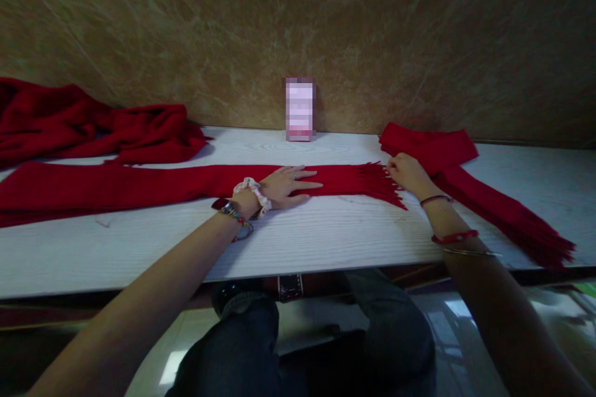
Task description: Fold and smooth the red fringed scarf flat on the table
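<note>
A long red scarf lies stretched flat along the white table. My left hand rests palm down on it, fingers spread. At the right end of this scarf is a loose fringe. My right hand is closed at that fringe, its fingertips pressed together on the strands. Just beyond it lies a second red scarf, folded over at the top, with its fringed end towards the table's front right edge.
A heap of crumpled red cloth sits at the back left. A phone with a blurred screen leans upright against the brown marbled wall. The front edge of the white table runs above my knees.
</note>
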A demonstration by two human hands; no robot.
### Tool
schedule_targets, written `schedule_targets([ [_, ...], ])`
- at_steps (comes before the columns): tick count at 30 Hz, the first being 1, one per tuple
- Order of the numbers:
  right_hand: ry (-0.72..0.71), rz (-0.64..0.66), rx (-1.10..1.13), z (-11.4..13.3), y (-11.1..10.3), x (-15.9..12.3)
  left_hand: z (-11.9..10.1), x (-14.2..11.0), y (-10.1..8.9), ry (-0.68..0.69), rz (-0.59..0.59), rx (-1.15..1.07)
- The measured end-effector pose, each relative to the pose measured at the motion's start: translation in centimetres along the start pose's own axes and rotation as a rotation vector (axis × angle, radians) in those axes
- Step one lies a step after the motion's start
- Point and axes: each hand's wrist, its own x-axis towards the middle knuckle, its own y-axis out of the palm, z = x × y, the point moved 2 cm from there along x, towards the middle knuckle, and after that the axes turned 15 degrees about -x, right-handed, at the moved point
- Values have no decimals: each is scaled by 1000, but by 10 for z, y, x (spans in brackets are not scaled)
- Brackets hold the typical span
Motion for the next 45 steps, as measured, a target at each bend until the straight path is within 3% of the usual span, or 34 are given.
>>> schedule_targets([
  [2,-34,-107,81,6,-6,5,0,0,0,-1,1,-4],
  [4,-154,-169,153,26,-13,12,0,0,0,-7,-1,-13],
  [6,-272,-110,150,47,-15,18,0,0,0,-12,-2,-25],
  [8,-289,-17,74,55,-12,22,1,-1,0,-16,-6,-35],
  [10,-194,43,-27,45,-6,22,2,-1,0,-17,-6,-38],
  [13,-2,96,-120,12,2,13,2,-1,1,-13,3,-31],
  [16,44,28,-32,-5,-3,6,1,-1,0,-5,3,-20],
  [20,-168,-185,262,25,-24,3,0,0,0,-14,2,-11],
  [23,-384,-90,287,56,-21,-2,0,0,1,-16,8,9],
  [25,-422,14,225,65,-11,-7,0,0,1,-17,7,21],
  [28,-376,54,154,57,2,-14,0,0,2,-19,11,23],
  [33,-253,29,93,19,15,-28,-1,0,2,-5,17,46],
  [38,-246,-41,107,-2,8,-29,1,2,3,-20,11,44],
  [42,-312,-123,151,25,-18,-19,3,2,4,-9,8,37],
  [45,-295,-77,166,55,-22,-13,3,3,5,-18,5,10],
])
